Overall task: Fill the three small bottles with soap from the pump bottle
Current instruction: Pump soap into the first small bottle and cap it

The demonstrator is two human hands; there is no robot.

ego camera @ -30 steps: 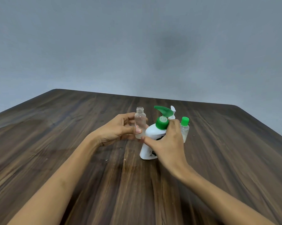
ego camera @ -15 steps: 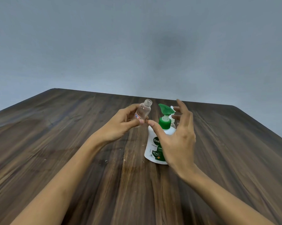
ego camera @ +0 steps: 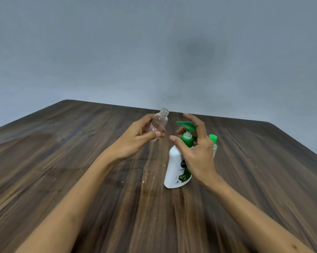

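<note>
A white pump bottle with a green pump head stands upright on the wooden table. My left hand holds a small clear uncapped bottle tilted, its mouth up and to the right, just left of the pump spout. My right hand hovers over the pump with fingers spread, holding nothing; whether it touches the pump I cannot tell. A small bottle with a green cap stands behind my right hand, mostly hidden. A third small bottle is hidden.
The dark wooden table reaches a grey wall behind. Its far edge runs just beyond the bottles, and its right corner is rounded.
My right hand let go of the pump bottle's body and rose above the pump head. The pump bottle now stands upright. My left hand lifted and tilted the small clear bottle.
</note>
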